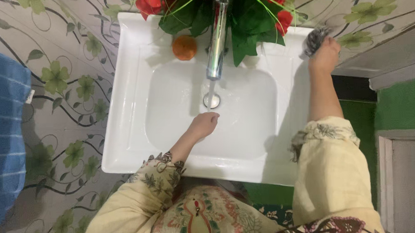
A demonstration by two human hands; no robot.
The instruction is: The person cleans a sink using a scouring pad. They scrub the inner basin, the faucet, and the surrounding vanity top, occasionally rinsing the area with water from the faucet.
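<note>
While the left hand (204,124) sits loosely curled under the tap's (216,36) stream, the right hand (325,56) clutches a scrubber (315,38) on the sink's (125,133) far corner.

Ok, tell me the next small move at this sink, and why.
Probably bring the right hand with its scrubber from the sink corner toward the running water. The left hand is already in the basin beneath the stream from the tap, while the scrubber sits far from the water.
</note>
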